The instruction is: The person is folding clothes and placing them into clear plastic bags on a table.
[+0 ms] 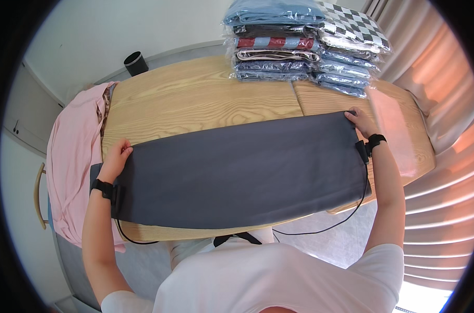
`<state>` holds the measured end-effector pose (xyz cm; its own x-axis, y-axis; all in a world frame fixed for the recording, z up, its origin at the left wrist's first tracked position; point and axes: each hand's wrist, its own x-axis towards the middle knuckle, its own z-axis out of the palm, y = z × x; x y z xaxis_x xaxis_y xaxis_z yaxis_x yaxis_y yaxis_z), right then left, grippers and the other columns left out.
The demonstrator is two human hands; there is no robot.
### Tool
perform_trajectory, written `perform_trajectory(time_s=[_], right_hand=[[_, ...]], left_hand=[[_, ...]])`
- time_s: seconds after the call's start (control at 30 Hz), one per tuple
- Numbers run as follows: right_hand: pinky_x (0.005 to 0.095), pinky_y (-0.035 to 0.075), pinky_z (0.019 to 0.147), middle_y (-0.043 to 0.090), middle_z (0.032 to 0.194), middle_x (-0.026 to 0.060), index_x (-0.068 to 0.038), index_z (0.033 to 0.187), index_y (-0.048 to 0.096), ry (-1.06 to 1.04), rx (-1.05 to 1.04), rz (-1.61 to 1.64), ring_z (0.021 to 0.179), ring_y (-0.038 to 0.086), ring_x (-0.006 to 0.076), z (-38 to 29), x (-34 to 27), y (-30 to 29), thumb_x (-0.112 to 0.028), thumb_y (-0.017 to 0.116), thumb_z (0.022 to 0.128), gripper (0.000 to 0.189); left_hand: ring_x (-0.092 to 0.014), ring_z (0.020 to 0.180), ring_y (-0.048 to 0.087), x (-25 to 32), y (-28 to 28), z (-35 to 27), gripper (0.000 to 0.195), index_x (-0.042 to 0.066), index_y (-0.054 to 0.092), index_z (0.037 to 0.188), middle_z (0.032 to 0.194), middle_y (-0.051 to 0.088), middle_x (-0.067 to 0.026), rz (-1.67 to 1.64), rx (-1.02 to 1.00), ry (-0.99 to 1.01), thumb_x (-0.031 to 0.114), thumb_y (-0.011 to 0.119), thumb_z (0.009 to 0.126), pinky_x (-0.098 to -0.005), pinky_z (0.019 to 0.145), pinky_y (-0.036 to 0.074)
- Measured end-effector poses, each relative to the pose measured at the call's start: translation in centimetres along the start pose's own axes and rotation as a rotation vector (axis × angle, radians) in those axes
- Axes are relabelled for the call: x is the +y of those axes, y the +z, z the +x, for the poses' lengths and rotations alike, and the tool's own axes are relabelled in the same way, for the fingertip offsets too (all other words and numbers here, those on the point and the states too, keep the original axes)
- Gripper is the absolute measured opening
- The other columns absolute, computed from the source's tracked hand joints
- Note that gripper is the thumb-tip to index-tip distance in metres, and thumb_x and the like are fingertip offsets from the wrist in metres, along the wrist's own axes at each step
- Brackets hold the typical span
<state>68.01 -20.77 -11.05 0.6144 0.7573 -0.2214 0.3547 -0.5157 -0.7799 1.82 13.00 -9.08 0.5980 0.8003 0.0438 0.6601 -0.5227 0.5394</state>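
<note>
A dark grey cloth (237, 172) lies spread in a long, smooth rectangle across the wooden table (174, 101), its near edge close to the table's front edge. My left hand (117, 158) pinches the cloth's far left corner between thumb and fingers. At the far right corner, my right hand (360, 120) grips the cloth in the same way. A strip of dark fabric (96, 171) sticks out to the left, beyond my left wrist. Both wrists wear black straps with small devices and cables.
Folded textiles in clear plastic bags stand in two stacks (276, 64) (344, 74) at the back right. Pink cloth (72, 156) drapes over the table's left end. A pale pink sheet (393, 133) lies at the right, near the curtain (428, 66). Behind the table is a black bin (136, 64).
</note>
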Motion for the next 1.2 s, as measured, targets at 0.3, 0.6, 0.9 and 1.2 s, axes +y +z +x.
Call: perform_trajectory(time_s=[0.3, 0.6, 0.9, 1.2], right_hand=[[0.0254, 0.043, 0.075, 0.055, 0.099, 0.0042, -0.003, 0.119, 0.051, -0.090, -0.096, 0.262, 0.084, 0.050, 0.0108, -2.5, -0.6, 0.1, -0.025, 0.064, 0.086, 0.042], [0.0401, 0.036, 0.100, 0.052, 0.125, 0.0180, -0.009, 0.122, 0.053, -0.362, 0.266, -0.509, 0.120, 0.046, 0.0333, -19.3, -2.2, 5.6, -0.016, 0.056, 0.087, 0.036], [0.0467, 0.027, 0.104, 0.043, 0.137, 0.0104, -0.016, 0.130, 0.049, -0.277, 0.523, -0.777, 0.127, 0.038, 0.0308, -22.4, 1.2, 11.7, -0.025, 0.056, 0.087, 0.044], [0.0425, 0.029, 0.104, 0.049, 0.131, 0.0149, -0.005, 0.127, 0.049, -0.325, 0.566, -0.398, 0.127, 0.039, 0.0317, -25.5, -3.4, 14.5, -0.015, 0.051, 0.092, 0.037]], left_hand=[[-0.026, 0.099, 0.055, -1.5, -0.4, -1.0, 0.035, 0.002, 0.053, 0.111, 0.105, 0.058, -0.0133, 0.106, 0.054, 0.122, 0.009, 0.065, 0.079, -0.0335, 0.087, 0.043], [-0.032, 0.127, 0.036, 0.8, -5.8, -12.3, 0.044, 0.005, 0.046, 0.128, 0.136, 0.040, -0.0175, 0.318, 0.041, 0.051, 0.006, 0.056, 0.085, -0.0368, 0.105, 0.028], [-0.040, 0.132, 0.026, -6.1, -3.4, -15.6, 0.053, 0.010, 0.037, 0.138, 0.143, 0.025, -0.0262, 0.278, 0.038, -0.087, 0.015, 0.055, 0.088, -0.0410, 0.109, 0.022], [-0.026, 0.084, 0.059, -6.9, -4.8, -16.2, 0.048, -0.004, 0.051, 0.115, 0.095, 0.061, -0.0191, -0.200, 0.343, -0.566, 0.031, 0.062, 0.085, -0.0342, 0.073, 0.047]])
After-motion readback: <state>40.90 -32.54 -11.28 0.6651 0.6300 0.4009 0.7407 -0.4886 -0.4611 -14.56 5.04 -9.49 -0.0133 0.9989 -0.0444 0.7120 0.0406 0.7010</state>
